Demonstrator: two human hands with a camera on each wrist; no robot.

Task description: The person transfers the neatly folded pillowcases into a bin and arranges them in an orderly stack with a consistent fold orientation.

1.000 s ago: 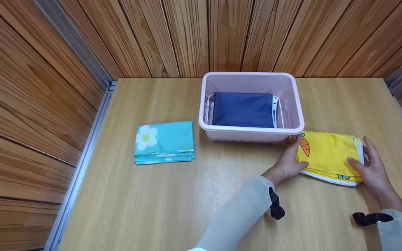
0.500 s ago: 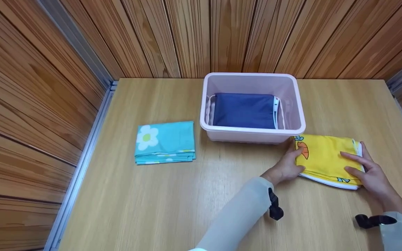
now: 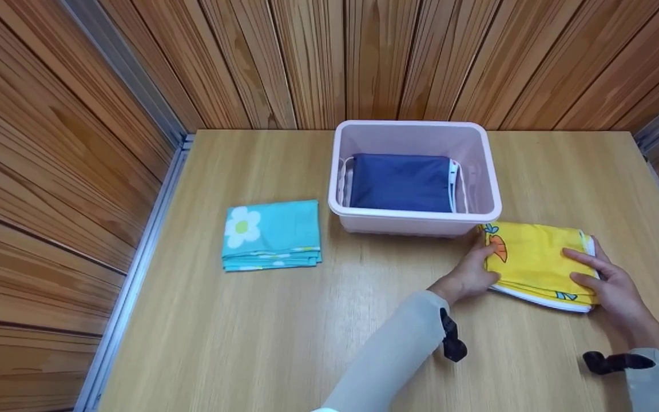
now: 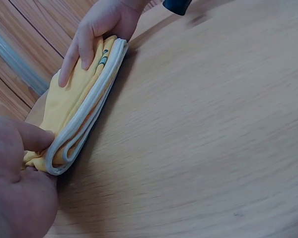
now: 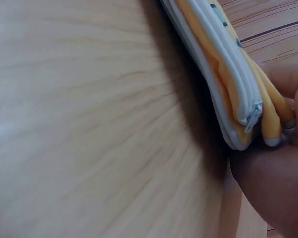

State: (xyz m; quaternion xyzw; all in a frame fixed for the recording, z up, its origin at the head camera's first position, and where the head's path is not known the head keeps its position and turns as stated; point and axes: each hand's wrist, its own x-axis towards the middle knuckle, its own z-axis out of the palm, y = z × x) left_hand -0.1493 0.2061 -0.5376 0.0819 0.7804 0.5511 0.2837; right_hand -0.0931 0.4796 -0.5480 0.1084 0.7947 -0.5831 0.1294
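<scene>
Wooden table (image 3: pixel 272 343), plank walls (image 3: pixel 404 57) — yellow cloth (image 3: pixel 535 257)

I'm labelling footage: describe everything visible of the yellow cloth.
The yellow cloth is folded into a layered, soft-looking rectangle, with an orange carrot print at left, white edging and a zipper pull at one corner. It is slightly skewed, at the right of the table, by the near right corner of the pink bin; whether lifted is unclear. The left hand grips its left end, the right hand its right.
</scene>
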